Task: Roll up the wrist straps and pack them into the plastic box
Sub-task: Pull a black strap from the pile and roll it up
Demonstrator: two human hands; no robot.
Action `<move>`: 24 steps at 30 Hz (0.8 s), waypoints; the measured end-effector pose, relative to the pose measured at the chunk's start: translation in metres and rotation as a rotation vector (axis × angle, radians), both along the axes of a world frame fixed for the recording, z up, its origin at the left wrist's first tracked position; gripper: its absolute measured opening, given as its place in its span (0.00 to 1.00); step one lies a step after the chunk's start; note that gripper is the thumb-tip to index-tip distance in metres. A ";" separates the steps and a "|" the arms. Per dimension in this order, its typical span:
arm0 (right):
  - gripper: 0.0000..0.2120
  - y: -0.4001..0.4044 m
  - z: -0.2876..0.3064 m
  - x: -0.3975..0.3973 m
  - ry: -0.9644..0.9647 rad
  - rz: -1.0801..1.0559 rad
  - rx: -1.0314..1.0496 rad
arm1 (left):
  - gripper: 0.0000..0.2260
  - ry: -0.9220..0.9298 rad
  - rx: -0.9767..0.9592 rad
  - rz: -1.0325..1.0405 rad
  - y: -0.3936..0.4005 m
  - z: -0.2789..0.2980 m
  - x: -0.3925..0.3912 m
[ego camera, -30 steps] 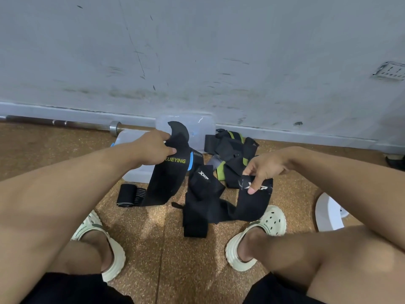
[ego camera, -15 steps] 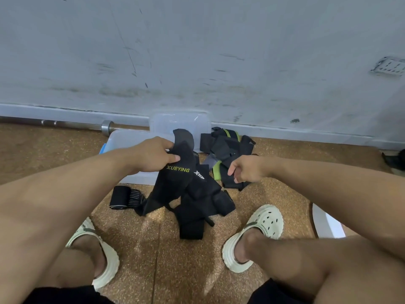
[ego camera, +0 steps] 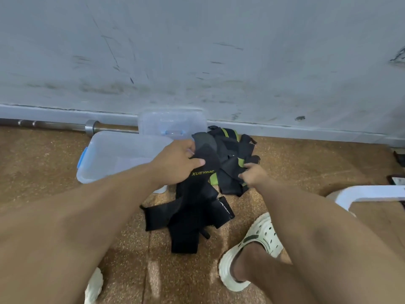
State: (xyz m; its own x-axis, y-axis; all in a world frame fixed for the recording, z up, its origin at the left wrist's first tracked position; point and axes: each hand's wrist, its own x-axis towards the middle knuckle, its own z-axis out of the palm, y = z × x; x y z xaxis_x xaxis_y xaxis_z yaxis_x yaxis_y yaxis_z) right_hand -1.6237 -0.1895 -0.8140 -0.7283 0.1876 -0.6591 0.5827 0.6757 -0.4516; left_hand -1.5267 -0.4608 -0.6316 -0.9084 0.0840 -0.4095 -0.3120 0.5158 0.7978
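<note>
- Left hand (ego camera: pixel 179 163) grips the top end of a black XUEYING wrist strap (ego camera: pixel 197 194), whose long axis hangs down to the cork floor (ego camera: pixel 306 167)
- Right hand (ego camera: pixel 252 174) pinches into the strap pile (ego camera: pixel 232 159), just right of the held strap
- Plastic box (ego camera: pixel 114 154) lies open directly left of the left hand, the nearer one
- Which pile strap the right fingers hold is probably hidden; the box interior looks hazy

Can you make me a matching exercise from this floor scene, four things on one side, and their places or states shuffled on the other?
Things:
1. left hand
2. right hand
3. plastic box
4. box lid

States:
A. leans against the wall
B. grips the black XUEYING strap
C. open on the floor
D. reaches into the strap pile

Pairs: 1-B, 2-D, 3-C, 4-A
</note>
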 end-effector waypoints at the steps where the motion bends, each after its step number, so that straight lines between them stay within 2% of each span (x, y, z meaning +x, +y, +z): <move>1: 0.27 -0.002 -0.010 0.004 0.003 0.000 -0.012 | 0.10 0.004 -0.004 0.010 0.004 -0.004 -0.003; 5: 0.30 -0.007 -0.049 0.012 -0.046 -0.077 -0.051 | 0.09 -0.027 -0.004 0.049 0.013 -0.015 -0.013; 9: 0.28 0.008 -0.076 0.000 0.101 -0.291 -0.008 | 0.10 -0.064 0.008 0.090 0.021 -0.023 -0.022; 12: 0.23 0.020 -0.074 -0.009 0.068 -0.183 0.090 | 0.04 -0.080 -0.006 0.085 0.028 -0.029 -0.027; 15: 0.18 0.024 -0.082 -0.012 -0.007 -0.068 0.083 | 0.06 -0.100 -0.012 0.070 0.035 -0.034 -0.030; 17: 0.03 0.025 -0.098 -0.007 0.066 -0.068 0.101 | 0.07 -0.111 0.000 0.077 0.037 -0.035 -0.031; 19: 0.12 0.025 -0.102 0.000 0.215 -0.213 0.080 | 0.08 -0.118 0.008 0.090 0.040 -0.037 -0.032; 20: 0.13 0.019 -0.091 0.003 0.288 -0.270 0.063 | 0.09 -0.113 -0.001 0.096 0.040 -0.038 -0.033; 24: 0.08 -0.011 -0.049 0.006 0.442 -0.172 0.149 | 0.06 -0.074 -0.039 0.180 0.039 -0.034 -0.035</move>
